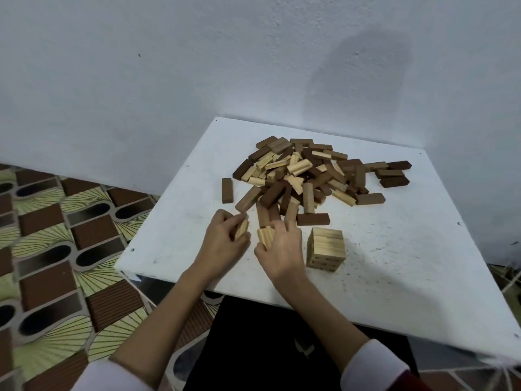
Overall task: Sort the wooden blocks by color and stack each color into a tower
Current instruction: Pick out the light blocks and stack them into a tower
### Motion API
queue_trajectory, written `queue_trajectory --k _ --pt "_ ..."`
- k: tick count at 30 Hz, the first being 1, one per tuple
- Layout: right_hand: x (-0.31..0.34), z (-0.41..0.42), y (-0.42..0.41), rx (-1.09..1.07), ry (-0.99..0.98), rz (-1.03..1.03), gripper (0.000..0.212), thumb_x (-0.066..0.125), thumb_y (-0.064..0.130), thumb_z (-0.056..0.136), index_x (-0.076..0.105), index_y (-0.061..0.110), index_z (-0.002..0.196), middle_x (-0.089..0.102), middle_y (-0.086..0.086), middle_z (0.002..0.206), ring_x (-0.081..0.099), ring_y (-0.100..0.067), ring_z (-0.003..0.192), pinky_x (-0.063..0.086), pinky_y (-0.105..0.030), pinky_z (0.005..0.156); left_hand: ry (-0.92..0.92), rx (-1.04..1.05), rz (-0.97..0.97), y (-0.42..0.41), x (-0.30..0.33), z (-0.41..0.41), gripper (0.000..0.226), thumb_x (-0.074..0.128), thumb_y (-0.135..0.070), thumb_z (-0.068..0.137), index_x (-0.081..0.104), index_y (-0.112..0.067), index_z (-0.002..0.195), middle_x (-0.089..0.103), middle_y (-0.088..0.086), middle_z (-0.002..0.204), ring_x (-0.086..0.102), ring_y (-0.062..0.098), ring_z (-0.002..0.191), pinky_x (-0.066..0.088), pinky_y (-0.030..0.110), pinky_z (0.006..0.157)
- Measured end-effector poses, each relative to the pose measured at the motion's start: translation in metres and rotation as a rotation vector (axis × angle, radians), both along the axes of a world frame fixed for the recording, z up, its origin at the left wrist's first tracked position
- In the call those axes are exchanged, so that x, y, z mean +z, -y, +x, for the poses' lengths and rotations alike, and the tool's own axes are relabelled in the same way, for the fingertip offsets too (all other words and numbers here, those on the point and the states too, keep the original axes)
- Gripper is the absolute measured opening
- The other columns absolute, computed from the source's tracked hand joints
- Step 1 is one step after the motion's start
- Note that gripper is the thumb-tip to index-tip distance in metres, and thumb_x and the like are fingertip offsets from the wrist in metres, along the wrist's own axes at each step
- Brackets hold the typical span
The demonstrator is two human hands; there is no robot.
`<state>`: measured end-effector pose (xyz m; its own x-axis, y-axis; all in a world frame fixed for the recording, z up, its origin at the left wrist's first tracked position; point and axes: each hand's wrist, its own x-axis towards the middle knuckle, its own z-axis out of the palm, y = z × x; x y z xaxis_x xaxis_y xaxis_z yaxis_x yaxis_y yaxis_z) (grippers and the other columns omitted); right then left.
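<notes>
I am in the gathering part of the sort, pulling pale blocks out of the mixed heap to feed the light tower; my left hand [225, 238] has its fingers curled round a pale block [242, 229], holding it just off the near edge of the pile; my right hand [277, 246] pinches a small bundle of pale blocks [265, 235] between thumb and fingers, though how many are in that bundle I cannot tell; the two hands sit close together, near the front of the white desk [394, 263]; the pile of blocks [313, 176] lies toward the back middle of the desk, light, mid-brown and dark pieces all jumbled, with a few dark ones strayed to its right and one dark block [227, 190] lying alone to its left; the light tower [326, 248] stands just to the right of my right hand, a short square stack of pale blocks, apart from the heap; I see no tower begun for the brown shades, so I judge the task is early, one colour under way and most of the sorting left; the next move, as I read it, calls for bringing the held pieces together into a flush row and carrying them rightward onto the top of the stack, laid crosswise to the layer beneath and lowered gently so the stack is not nudged; the dark block lying close behind the tower wants a little care on the way over.
</notes>
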<state>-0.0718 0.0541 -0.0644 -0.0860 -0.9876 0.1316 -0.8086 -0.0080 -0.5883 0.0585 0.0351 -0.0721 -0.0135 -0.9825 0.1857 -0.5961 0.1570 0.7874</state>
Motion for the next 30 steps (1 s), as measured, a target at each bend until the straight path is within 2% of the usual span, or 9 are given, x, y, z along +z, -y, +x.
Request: queue_trajectory --k 3,5,8,11,16,19,22,27,30 --pt "-0.009 -0.001 0.001 0.008 0.059 -0.056 0.040 0.060 0.026 0.087 0.049 0.009 0.122 0.025 -0.013 0.145 0.041 -0.027 0.119 0.039 -0.039 0.098 -0.043 -0.012 -0.053 -0.002 0.000 -0.002 0.026 0.059 -0.020 0.092 0.067 -0.011 0.115 0.052 -0.003 0.092 0.050 -0.008 0.084 0.034 0.001 0.070" --pt "-0.008 -0.003 0.000 0.005 0.158 -0.063 0.030 0.054 0.025 0.091 0.053 0.008 0.116 0.041 -0.012 0.132 0.053 -0.025 0.103 0.045 -0.036 0.087 -0.097 0.006 -0.061 -0.004 0.001 -0.001 0.026 0.053 -0.022 0.096 0.068 -0.015 0.116 0.056 -0.002 0.089 0.053 -0.004 0.084 0.035 0.004 0.068" --pt "-0.008 -0.011 -0.007 0.046 0.308 -0.122 0.023 0.051 0.009 0.091 0.056 0.004 0.113 0.050 -0.004 0.102 0.051 -0.010 0.073 0.040 -0.023 0.067 -0.198 -0.009 -0.052 -0.006 0.004 0.001 0.028 0.051 -0.007 0.095 0.066 -0.015 0.117 0.063 -0.001 0.095 0.057 -0.001 0.085 0.038 0.004 0.070" --pt "-0.017 -0.017 -0.011 0.093 0.394 -0.166 0.032 0.047 0.005 0.083 0.057 0.004 0.114 0.053 -0.006 0.090 0.054 -0.018 0.076 0.047 -0.031 0.066 -0.256 -0.055 -0.035 -0.009 0.004 0.000 0.042 0.050 0.009 0.087 0.064 -0.016 0.118 0.066 0.000 0.103 0.057 -0.002 0.077 0.041 0.006 0.067" --pt "-0.017 -0.020 -0.011 0.128 0.448 -0.114 0.049 0.050 0.008 0.073 0.054 0.003 0.121 0.053 -0.007 0.102 0.053 -0.019 0.083 0.043 -0.011 0.072 -0.359 -0.171 0.105 -0.010 0.000 0.007 0.060 0.063 0.008 0.077 0.054 -0.021 0.129 0.064 -0.002 0.111 0.053 0.005 0.065 0.044 0.016 0.063" --pt "-0.019 -0.023 -0.011 0.175 0.456 -0.087 0.054 0.060 0.003 0.071 0.052 0.009 0.124 0.053 -0.003 0.106 0.052 -0.018 0.085 0.041 -0.009 0.073 -0.201 -0.300 0.139 -0.004 0.000 0.015 0.088 0.083 -0.010 0.067 0.039 -0.026 0.142 0.057 -0.013 0.120 0.053 0.005 0.071 0.045 0.016 0.066" --pt "-0.020 -0.025 -0.011 0.224 0.423 -0.097 0.059 0.067 0.009 0.069 0.051 0.012 0.126 0.053 0.000 0.110 0.052 -0.013 0.086 0.040 -0.009 0.073 -0.106 -0.363 0.147 0.000 0.003 0.016 0.107 0.089 -0.016 0.059 0.028 -0.028 0.147 0.052 -0.014 0.125 0.050 0.001 0.073 0.043 0.013 0.066" --pt "-0.018 -0.026 -0.011 0.267 0.361 -0.115 0.065 0.074 0.005 0.066 0.051 0.017 0.125 0.052 0.003 0.109 0.048 -0.007 0.081 0.039 -0.009 0.070 -0.083 -0.357 0.129 -0.001 0.003 0.013 0.103 0.089 -0.012 0.059 0.032 -0.024 0.144 0.053 -0.011 0.116 0.048 0.002 0.071 0.041 0.011 0.065" --pt "-0.019 -0.026 -0.010 0.276 0.352 -0.114 0.064 0.073 0.012 0.064 0.052 0.017 0.124 0.052 0.003 0.106 0.047 -0.006 0.077 0.037 -0.009 0.067 -0.088 -0.364 0.130 -0.002 0.005 0.013 0.097 0.086 -0.007 0.062 0.035 -0.021 0.143 0.056 -0.010 0.111 0.049 0.002 0.070 0.041 0.010 0.064"
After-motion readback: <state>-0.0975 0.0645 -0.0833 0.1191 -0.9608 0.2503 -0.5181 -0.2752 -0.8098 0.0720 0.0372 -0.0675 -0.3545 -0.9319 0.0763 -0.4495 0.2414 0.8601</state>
